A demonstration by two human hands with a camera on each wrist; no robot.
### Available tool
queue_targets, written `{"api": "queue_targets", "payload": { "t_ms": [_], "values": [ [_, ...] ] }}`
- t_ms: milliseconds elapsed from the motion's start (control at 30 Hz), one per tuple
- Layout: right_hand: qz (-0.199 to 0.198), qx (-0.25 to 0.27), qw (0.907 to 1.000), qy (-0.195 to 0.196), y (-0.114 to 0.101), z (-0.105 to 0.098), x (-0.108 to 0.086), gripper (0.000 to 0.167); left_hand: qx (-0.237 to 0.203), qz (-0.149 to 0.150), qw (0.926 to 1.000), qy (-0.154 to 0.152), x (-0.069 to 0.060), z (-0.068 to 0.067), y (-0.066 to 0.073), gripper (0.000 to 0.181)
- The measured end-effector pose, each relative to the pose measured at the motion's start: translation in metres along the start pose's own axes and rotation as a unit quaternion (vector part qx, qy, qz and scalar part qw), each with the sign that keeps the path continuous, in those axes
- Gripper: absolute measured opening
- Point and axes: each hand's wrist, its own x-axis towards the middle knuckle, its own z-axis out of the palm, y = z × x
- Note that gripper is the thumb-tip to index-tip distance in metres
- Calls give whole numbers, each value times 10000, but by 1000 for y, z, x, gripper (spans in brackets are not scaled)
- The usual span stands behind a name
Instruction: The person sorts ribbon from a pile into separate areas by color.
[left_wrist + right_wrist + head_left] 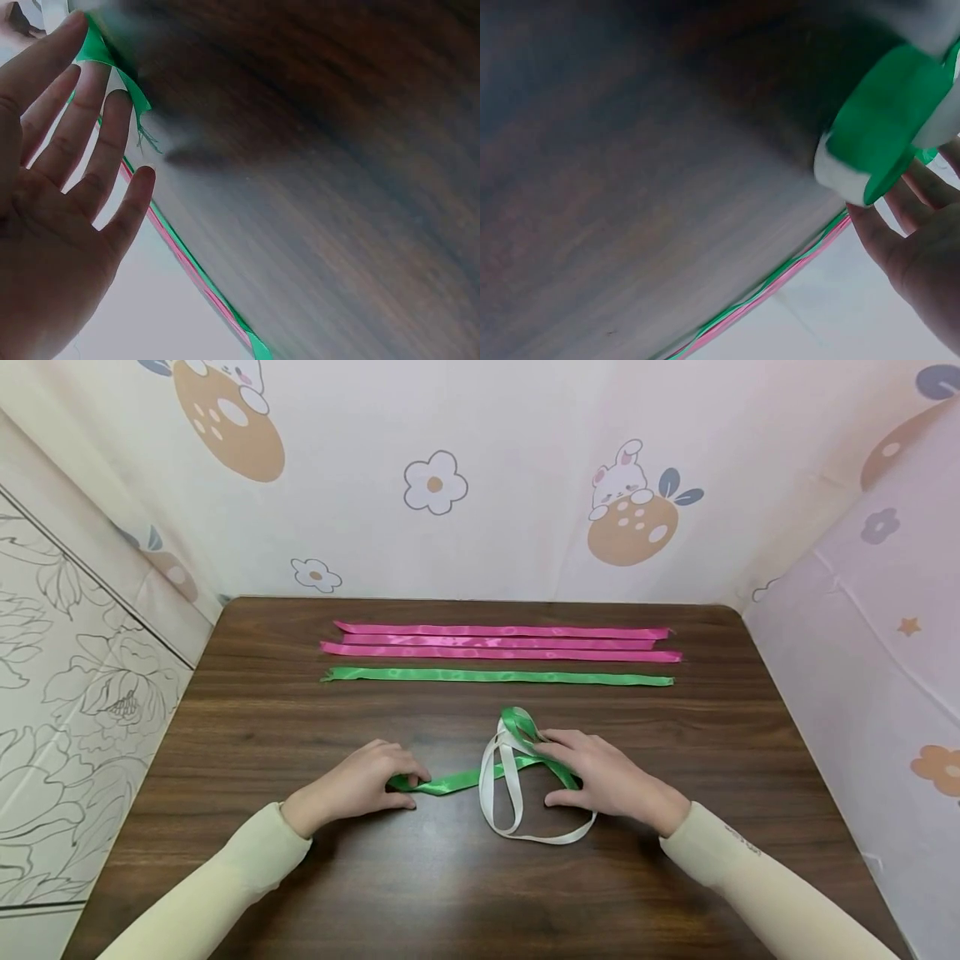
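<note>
Green ribbon (pixel 457 782) — left grip (pixel 365 782) loosely parted; touching it.

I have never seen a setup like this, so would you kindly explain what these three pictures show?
There is no machine here: a person works with two bare hands. The wide picture comes from a camera on the person's head; the other two come from a camera on each wrist, looking at that hand's work.

On the brown table, pink ribbons and a straight green ribbon lie toward the far side. Nearer, a loose green ribbon runs between the left hand and the right hand, where a white ribbon lies in loops. Both hands touch the loose green ribbon, thumbs and fingers apart, with no clear grip.
</note>
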Motion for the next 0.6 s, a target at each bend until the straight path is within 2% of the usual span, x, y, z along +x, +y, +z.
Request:
{"api": "queue_targets", "payload": {
  "t_ms": [167,600],
  "values": [
    [21,46,9999,-122,-8,4,-10,74,11,39,10000,17,-3,1,1,28],
    [-161,-52,9998,-137,-23,11,-32,71,85,119,9998,104,-7,-1,-4,22]
  ]
}}
